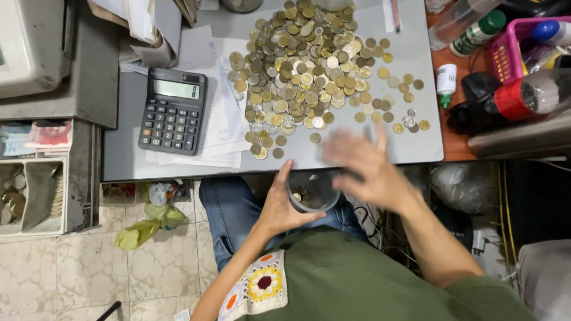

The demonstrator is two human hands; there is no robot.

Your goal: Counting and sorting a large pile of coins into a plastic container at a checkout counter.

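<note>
Head view: a small round cup (pixel 313 191) is held below the counter (pixel 380 151) edge by the left hand (pixel 281 205), whose fingers are wrapped around its left wall. A few coins are seen at its bottom. The right hand (pixel 364 167) is blurred, hovering over the cup and counter edge with fingers spread and nothing seen between them. A large coin pile (pixel 309 71) is heaped on the counter, a calculator (pixel 173 110) laid on papers beside it. More coins are kept in a drawer tray (pixel 33 196) at far left.
</note>
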